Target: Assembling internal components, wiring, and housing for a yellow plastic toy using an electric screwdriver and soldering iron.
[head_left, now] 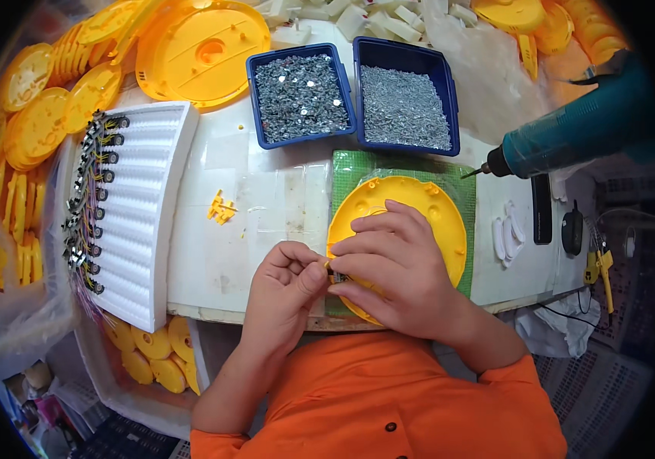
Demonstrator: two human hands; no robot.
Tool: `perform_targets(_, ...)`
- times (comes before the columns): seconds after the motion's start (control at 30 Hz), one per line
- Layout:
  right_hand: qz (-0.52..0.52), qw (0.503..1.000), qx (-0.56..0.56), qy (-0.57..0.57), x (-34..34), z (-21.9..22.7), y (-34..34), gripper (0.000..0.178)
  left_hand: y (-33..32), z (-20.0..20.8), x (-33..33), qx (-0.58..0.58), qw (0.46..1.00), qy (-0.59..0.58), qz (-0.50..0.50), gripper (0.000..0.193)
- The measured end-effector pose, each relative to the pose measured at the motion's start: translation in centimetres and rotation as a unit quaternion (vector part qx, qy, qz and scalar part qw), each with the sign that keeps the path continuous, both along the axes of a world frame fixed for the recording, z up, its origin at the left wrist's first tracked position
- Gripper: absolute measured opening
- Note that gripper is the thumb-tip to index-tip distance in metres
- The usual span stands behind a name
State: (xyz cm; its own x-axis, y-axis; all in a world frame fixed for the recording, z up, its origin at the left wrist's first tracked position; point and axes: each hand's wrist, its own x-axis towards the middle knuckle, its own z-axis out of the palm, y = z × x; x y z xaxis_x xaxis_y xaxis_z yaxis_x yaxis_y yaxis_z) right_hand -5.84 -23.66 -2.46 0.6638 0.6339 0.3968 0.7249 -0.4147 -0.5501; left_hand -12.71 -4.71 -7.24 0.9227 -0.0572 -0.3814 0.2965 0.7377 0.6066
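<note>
A round yellow plastic shell (442, 229) lies on a green mat (350, 164) in front of me. Over its near left rim my two hands meet. My right hand (400, 271) reaches across the shell, its thumb and fingers closed around a small dark part (336, 277) that is mostly hidden. My left hand (285, 291) pinches with thumb and forefinger right beside that part; what lies in the pinch is too small to tell. A thin wire seems to run over the shell near my right fingertips.
Two blue bins of small metal pieces (300, 99) and screws (407, 107) stand behind the mat. A teal power screwdriver (564, 134) hangs at the right, its bit near the mat. At left are a white foam tray (140, 222) with wired parts, small yellow pieces (221, 207) and stacked yellow shells (37, 126).
</note>
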Motion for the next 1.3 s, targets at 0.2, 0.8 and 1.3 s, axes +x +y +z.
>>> perform_targets(0.2,-0.019,0.998,0.009,-0.058,-0.6,-0.7,0.0,0.032,-0.5,0.6,0.2,0.019,0.999,0.038,-0.011,0.019)
perform_targets(0.8,-0.025,0.999,0.035,-0.028,-0.2,-0.8,-0.7,0.032,-1.1,1.4,-0.9,0.219,0.976,-0.017,0.001,0.014)
perform_targets(1.3,0.02,0.997,-0.07,-0.021,0.6,1.0,-1.2,0.041,0.2,2.9,1.0,0.445,0.884,-0.119,-0.078,0.023)
